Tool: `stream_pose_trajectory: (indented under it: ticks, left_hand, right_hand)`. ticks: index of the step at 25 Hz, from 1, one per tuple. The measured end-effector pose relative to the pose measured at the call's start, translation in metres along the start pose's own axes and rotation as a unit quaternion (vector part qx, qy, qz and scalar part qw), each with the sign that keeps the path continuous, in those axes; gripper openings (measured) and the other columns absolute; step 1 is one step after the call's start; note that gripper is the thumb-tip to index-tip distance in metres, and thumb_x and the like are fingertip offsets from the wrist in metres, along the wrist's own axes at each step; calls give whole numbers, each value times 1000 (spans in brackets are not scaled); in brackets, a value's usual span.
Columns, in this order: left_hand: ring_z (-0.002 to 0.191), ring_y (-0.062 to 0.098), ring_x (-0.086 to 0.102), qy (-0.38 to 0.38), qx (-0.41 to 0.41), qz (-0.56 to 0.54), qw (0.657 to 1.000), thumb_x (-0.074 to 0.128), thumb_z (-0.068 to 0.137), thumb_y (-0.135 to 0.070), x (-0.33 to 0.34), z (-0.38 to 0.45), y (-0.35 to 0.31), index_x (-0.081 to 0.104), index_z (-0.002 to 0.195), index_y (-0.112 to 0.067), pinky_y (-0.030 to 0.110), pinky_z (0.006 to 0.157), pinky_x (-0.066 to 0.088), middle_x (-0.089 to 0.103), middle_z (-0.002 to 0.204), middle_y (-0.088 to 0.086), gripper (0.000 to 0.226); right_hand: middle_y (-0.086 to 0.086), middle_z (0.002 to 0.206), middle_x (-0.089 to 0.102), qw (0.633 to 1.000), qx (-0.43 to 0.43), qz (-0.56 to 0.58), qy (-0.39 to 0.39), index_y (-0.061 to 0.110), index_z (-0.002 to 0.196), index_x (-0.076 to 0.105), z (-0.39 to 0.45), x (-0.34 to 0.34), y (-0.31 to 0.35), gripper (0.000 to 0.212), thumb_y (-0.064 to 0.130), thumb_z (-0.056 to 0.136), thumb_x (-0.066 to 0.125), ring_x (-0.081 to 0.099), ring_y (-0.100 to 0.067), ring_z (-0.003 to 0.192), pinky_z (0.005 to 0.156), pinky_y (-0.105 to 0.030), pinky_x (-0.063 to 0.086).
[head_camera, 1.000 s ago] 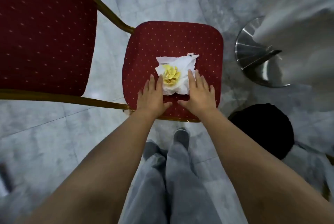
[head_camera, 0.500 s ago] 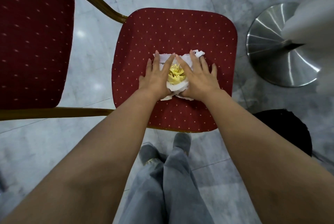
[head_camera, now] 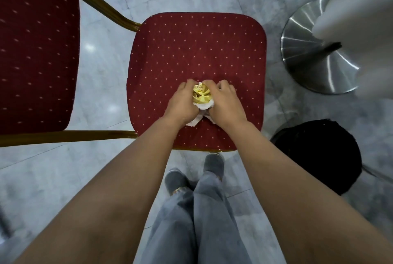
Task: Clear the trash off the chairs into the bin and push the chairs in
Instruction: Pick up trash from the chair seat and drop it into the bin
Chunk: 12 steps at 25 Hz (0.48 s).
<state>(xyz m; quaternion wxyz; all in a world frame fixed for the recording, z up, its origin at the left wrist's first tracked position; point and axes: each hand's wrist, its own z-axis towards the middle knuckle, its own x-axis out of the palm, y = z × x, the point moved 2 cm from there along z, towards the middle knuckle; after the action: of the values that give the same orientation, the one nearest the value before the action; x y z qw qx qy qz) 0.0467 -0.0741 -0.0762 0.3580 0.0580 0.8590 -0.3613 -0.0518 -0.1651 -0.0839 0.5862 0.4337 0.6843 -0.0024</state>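
Both the left hand (head_camera: pixel 182 102) and right hand (head_camera: pixel 225 102) curl their fingers round the crumpled wrapper and napkin (head_camera: pixel 201 97) on the red chair seat (head_camera: pixel 197 51), not yet binned in the black bin (head_camera: pixel 321 157) at four o'clock, chairs unpushed.

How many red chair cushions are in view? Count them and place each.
2. One seat cushion lies straight ahead, with the crumpled wrapper on it between both hands. The other red cushion fills the far left, cut off by the frame edge. Others may lie out of view.
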Motion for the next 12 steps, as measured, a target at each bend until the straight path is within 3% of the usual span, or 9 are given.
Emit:
stream_pose_trajectory:
  ticks: [4,8,12]
  left_hand:
    - [106,23,54,44,31,-6,999,74,78,-22,13,-36,-29,47,130,-19,27,77,39,51,121,8,59]
    - [105,24,54,88,68,0,994,68,82,-23,50,-72,-68,48,130,-23,28,80,41,52,119,9,52]
    - [105,23,54,117,96,9,988,66,82,-24,97,-88,-102,51,129,-23,27,83,40,54,118,10,49]
  right_hand:
    - [-5,110,47,998,46,17,-36,31,134,47,-52,-9,-14,63,13,80,73,47,-25,102,72,-33,46]
    - [-4,113,46,988,131,61,-62,34,136,45,-114,-23,-44,67,13,80,74,47,-24,108,82,-30,46]
    - [-12,118,48,976,184,76,-86,25,141,45,-163,-40,-81,62,10,84,66,48,-32,112,89,-32,42]
